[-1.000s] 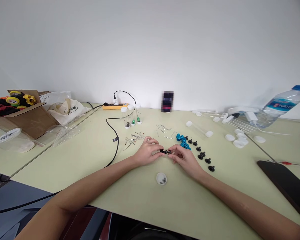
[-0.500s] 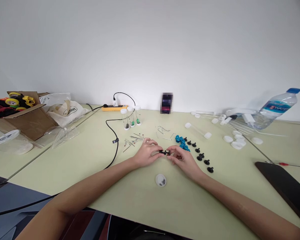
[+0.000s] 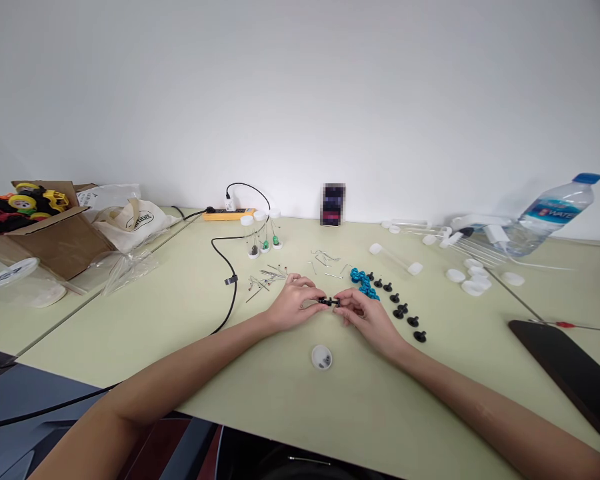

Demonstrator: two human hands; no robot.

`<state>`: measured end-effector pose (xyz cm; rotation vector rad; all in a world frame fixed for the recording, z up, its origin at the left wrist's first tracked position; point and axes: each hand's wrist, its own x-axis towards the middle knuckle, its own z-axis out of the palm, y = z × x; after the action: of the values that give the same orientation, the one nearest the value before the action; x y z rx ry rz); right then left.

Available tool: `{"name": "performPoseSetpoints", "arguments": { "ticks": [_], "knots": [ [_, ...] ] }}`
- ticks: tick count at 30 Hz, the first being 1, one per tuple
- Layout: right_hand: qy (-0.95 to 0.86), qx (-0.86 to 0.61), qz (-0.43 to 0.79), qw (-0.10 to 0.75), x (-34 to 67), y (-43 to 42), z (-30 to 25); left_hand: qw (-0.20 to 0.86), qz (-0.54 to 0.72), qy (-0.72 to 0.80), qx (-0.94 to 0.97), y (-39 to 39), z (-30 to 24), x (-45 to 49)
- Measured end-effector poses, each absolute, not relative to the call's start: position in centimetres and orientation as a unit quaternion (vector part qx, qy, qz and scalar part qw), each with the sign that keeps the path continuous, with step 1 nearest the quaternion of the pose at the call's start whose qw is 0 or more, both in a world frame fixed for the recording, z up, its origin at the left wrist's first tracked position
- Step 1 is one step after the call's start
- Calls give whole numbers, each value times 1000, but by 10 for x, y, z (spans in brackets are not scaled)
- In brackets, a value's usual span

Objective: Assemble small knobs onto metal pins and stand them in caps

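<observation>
- Left hand (image 3: 295,303): my forearm reaches in from the lower left, back of the hand turned upward; thumb and fingers pinch the left end of a small black part (image 3: 329,302).
- Right hand (image 3: 364,313): my forearm enters from the lower right, angled inward; thumb and bent fingers close on the part's right end.
- Grip: my 2 hands face each other, fingertips nearly meeting, both clamped on the same part, whose middle shows in the gap.
- Position: the part lies roughly level in front of me; whether it touches the table (image 3: 280,387) is hard to tell, as it is small in this view.
- Nearer to me: a white cap (image 3: 318,353) holding small dark pieces.
- Beside and beyond my right hand: clustered blue parts (image 3: 365,287) and a curved row of black stemmed pieces (image 3: 403,308).
- Beyond my left hand: scattered metal rods (image 3: 269,271); behind them, 3 clear tubes (image 3: 263,231) stand upright.
</observation>
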<state>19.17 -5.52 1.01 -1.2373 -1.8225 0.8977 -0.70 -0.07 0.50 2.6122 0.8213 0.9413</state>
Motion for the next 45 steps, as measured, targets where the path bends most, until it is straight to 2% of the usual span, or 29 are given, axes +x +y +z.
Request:
{"name": "performPoseSetpoints", "arguments": {
  "ticks": [45],
  "knots": [
    [-697,-492,362,376,189,-57,13,130,325,284,893,-2,6,-8]
  ]
}}
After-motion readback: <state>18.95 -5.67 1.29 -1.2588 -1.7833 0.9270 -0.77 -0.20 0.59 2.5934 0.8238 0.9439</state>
